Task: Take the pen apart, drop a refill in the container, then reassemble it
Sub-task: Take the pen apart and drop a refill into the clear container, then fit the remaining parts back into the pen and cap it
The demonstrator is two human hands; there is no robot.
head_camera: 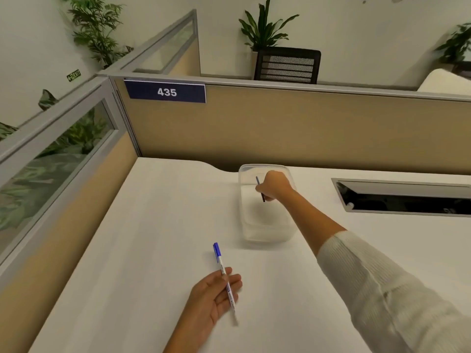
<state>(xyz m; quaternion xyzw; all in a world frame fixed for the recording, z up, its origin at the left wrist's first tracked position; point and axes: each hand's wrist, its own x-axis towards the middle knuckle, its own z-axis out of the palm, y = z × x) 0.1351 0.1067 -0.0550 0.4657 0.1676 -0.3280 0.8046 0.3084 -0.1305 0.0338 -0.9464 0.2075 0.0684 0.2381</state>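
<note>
My left hand (216, 291) lies palm up near the desk's front and holds a white pen body (227, 286) with a blue cap (216, 249) pointing away from me. My right hand (276, 186) reaches out over a clear plastic container (266, 225) in the middle of the desk. Its fingers pinch a thin dark blue refill (260, 188), held almost upright above the container's inside. The container looks empty.
The white desk (158, 225) is closed in by tan partition walls at the back and left. A rectangular cable opening (405, 200) with a metal rim sits to the right of the container. A black chair and plants stand beyond the partition.
</note>
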